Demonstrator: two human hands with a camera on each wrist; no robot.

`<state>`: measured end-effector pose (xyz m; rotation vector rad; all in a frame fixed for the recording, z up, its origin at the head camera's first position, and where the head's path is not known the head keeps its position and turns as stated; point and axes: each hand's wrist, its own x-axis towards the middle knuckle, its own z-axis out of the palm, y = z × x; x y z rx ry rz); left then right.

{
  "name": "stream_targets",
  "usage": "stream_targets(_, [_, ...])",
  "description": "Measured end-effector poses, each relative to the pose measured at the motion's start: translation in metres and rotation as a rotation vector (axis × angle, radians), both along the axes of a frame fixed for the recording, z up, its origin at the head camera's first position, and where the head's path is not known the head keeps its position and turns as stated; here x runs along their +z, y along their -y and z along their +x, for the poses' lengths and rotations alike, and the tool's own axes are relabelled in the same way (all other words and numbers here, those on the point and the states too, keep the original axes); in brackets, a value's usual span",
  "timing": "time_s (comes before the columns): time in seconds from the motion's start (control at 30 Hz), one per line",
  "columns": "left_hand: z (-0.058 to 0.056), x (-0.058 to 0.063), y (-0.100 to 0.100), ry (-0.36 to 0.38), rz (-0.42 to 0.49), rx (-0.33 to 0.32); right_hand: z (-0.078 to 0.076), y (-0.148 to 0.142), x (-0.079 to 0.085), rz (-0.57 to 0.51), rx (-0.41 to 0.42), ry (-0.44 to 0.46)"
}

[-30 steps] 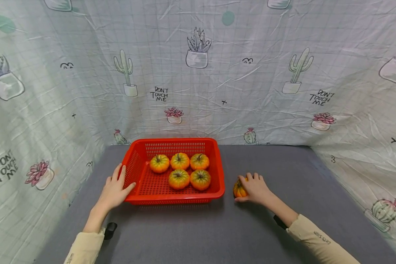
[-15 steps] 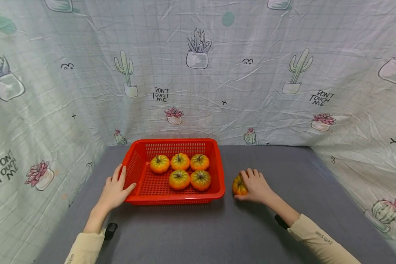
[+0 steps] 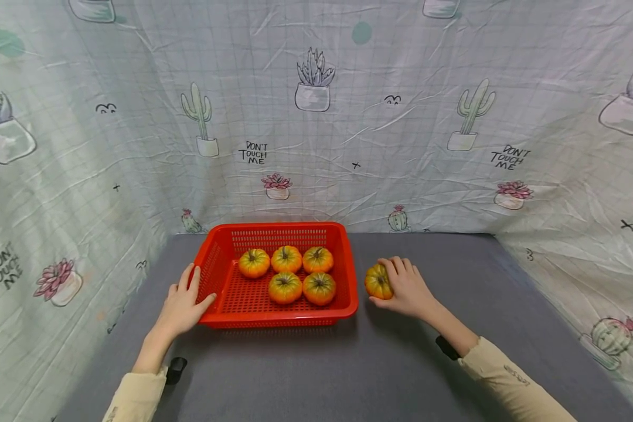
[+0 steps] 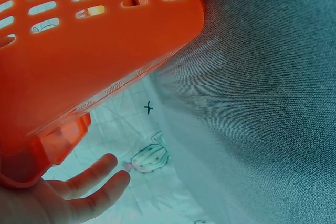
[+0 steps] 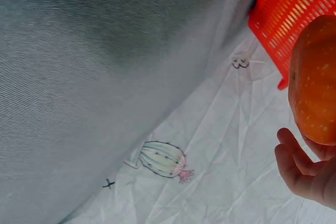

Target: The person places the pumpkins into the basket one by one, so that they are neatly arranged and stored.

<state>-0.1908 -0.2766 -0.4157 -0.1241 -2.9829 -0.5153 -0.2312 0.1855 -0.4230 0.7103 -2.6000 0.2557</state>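
My left hand [image 3: 181,306] rests on the left rim of a red plastic basket [image 3: 274,317], its thumb over the front corner. In the left wrist view two fingers [image 4: 102,186] stretch straight past the rim; the other fingers are hidden. Just right of the basket, my right hand [image 3: 408,290] grips a small orange pumpkin [image 3: 378,282] between thumb and fingers. The pumpkin [image 5: 317,82] hangs above the table in the right wrist view, close to the basket wall. Several similar pumpkins [image 3: 286,288] sit inside the basket, towards its middle and right.
The basket stands on a grey table [image 3: 306,369] near its back edge. A pale cloth [image 3: 358,129] printed with cacti hangs behind and at both sides. Bare basket floor [image 3: 237,296] shows at the left of the pumpkins.
My right hand has lifted the pumpkin off the table and moved it slightly left and away from me, nearer the basket. The left hand and the basket stay put.
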Motion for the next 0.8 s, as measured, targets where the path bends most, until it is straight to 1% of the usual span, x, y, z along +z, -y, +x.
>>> stream_targets(0.23, [-0.002,0.0,0.0,0.009,0.004,0.003,-0.003,0.005,0.011,-0.037,0.016,-0.011])
stream_targets(0.4, [-0.001,0.0,0.001,-0.002,0.003,0.001,-0.005,0.012,0.02,-0.049,0.053,-0.048])
stream_targets(0.53, [0.0,0.0,0.002,-0.009,-0.003,0.004,-0.006,0.021,0.03,-0.058,0.085,-0.061])
stream_targets(0.8, [0.002,-0.001,0.0,-0.009,-0.006,0.003,-0.009,0.036,0.046,-0.051,0.094,0.0])
